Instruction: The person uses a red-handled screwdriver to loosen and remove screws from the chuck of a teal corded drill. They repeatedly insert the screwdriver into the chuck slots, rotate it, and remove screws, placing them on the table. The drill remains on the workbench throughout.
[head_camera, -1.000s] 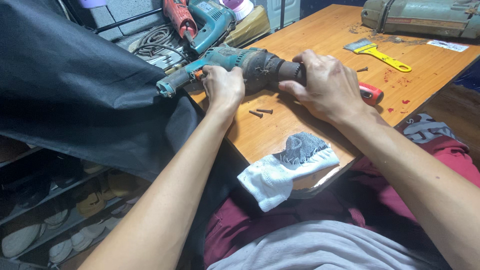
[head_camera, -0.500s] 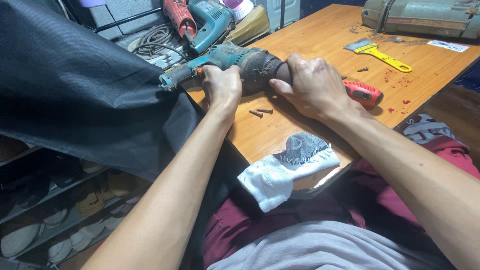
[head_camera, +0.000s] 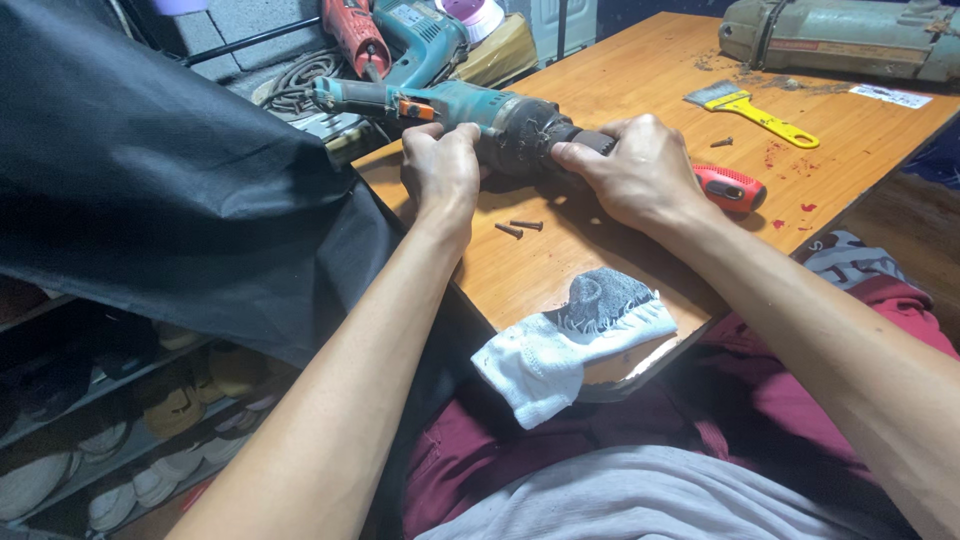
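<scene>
A teal and black power drill lies on its side across the near corner of a wooden table. My left hand grips its body near the middle. My right hand wraps the dark front end of the tool, fingers curled over it. Two small dark screws lie on the wood just below my hands. A red-handled tool pokes out from under my right hand.
A white and grey glove hangs over the table's near edge. A yellow scraper, a large green-grey machine, more power tools and a black sheet surround the work. Shoes sit on low shelves.
The drill has rotated and shifted slightly under my hands. My right hand slid along its front end; the red handle shows more. My left hand keeps its grip.
</scene>
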